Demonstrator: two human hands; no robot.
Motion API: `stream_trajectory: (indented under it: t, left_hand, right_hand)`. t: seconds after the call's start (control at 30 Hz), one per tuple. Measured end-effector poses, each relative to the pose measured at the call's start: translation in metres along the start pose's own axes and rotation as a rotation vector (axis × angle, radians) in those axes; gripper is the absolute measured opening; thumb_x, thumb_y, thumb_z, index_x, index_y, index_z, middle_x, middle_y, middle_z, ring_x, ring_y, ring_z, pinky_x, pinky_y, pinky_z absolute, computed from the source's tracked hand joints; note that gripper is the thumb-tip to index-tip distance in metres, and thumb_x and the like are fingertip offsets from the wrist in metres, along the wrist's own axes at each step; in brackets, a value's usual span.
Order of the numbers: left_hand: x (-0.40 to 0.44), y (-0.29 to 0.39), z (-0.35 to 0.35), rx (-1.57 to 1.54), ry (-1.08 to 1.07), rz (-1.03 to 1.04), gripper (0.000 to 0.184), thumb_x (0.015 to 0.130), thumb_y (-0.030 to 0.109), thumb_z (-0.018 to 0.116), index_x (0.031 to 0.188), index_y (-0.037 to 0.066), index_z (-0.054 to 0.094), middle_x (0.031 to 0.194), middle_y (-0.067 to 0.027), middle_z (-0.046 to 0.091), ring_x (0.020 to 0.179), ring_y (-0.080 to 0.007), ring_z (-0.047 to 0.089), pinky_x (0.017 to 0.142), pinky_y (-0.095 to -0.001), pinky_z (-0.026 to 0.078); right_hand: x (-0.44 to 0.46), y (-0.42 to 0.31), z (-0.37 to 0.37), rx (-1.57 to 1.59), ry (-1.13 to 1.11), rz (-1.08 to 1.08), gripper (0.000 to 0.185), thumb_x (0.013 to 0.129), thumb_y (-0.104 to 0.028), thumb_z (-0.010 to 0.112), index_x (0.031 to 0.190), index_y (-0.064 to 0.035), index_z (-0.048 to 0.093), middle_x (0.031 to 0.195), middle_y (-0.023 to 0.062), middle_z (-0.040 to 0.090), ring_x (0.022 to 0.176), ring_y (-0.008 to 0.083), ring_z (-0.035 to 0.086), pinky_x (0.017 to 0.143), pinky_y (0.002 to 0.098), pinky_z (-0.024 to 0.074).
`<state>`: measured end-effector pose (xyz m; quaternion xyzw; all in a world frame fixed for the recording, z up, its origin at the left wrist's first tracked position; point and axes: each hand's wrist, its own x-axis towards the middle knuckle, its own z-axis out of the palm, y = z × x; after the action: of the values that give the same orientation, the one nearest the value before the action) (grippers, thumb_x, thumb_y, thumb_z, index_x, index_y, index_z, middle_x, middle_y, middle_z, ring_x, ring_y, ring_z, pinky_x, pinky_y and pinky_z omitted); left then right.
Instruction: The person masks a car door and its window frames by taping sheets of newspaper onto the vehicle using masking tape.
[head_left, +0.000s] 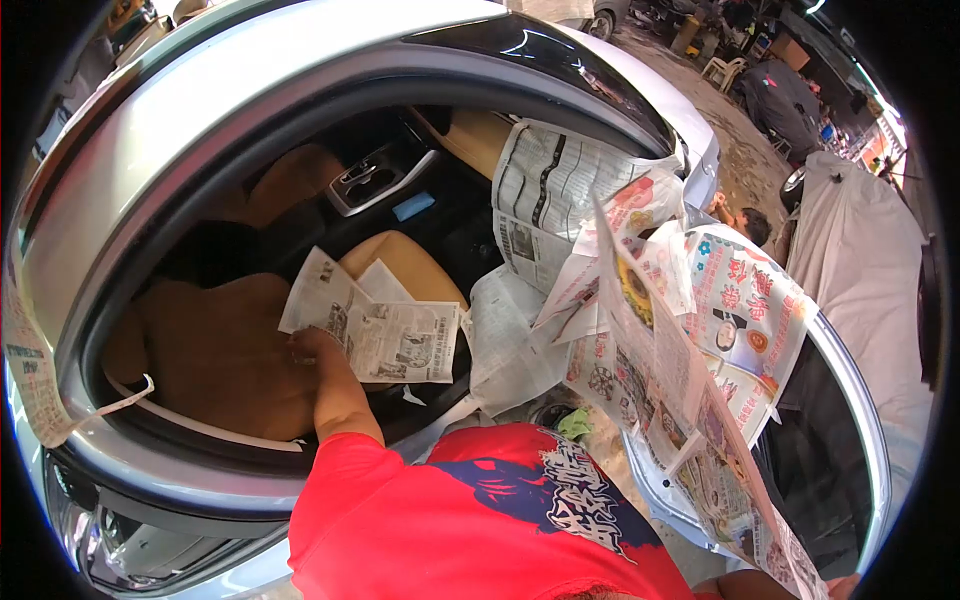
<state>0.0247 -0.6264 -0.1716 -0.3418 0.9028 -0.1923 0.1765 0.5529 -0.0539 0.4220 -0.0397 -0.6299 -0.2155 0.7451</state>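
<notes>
Newspaper (405, 340) at left fingers (303, 343), spreads right. Seat back (210, 350) left of fingers. Seat pad (400, 258) past fingers, partly behind newspaper. Gear stick (377, 178) farther past fingers. Car door (850, 385) far right of fingers, big paper sheets (735, 320) on it.

A creased, black-printed newspaper sheet (405, 340), partly folded, lies beside the tan seat (400, 258); a long, colour-printed newspaper sheet (690, 400) slants along the open door (862, 400).

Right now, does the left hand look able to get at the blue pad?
Probably, with a lean: the left hand is inside the car, beside the newspaper, and nothing tall seems between it and the blue pad.
</notes>
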Motion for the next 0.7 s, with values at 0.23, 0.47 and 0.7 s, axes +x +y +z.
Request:
stream_trajectory:
  t: [0.23,0.47,0.7]
  left_hand:
    - [-0.053,0.02,-0.052,-0.98,0.174,-0.328,0.043,0.1,0.024,0.049,0.134,-0.001,0.059,0.125,-0.0256,0.062,0.11,-0.0382,0.063,0.091,-0.0463,0.05]
    - [-0.315,0.115,-0.114,-2.132,-0.521,1.197,0.061,0.104,0.059,0.04,0.136,0.01,0.058,0.139,-0.0072,0.053,0.13,-0.022,0.047,0.112,-0.0366,0.032]
    - [-0.448,0.038,-0.16,-2.094,-1.145,1.55,0.047,0.088,0.012,0.074,0.132,0.007,0.056,0.133,-0.0091,0.061,0.126,-0.0227,0.056,0.108,-0.038,0.042]
  right_hand:
    - [-0.001,0.017,-0.036,0.035,0.005,-0.029,0.021,0.101,-0.017,0.063,0.086,-0.0024,0.057,0.074,0.004,0.055,0.058,0.0143,0.051,0.047,0.0274,0.0402]
    - [-0.003,0.067,-0.1,0.295,-0.061,0.056,0.02,0.103,-0.016,0.059,0.088,-0.0014,0.056,0.07,0.0074,0.057,0.055,0.0164,0.055,0.045,0.0274,0.0442]
    - [-0.032,0.11,-0.178,0.399,-0.204,0.455,0.027,0.104,-0.015,0.055,0.102,0.0096,0.064,0.086,0.019,0.067,0.072,0.0247,0.067,0.065,0.0334,0.0589]
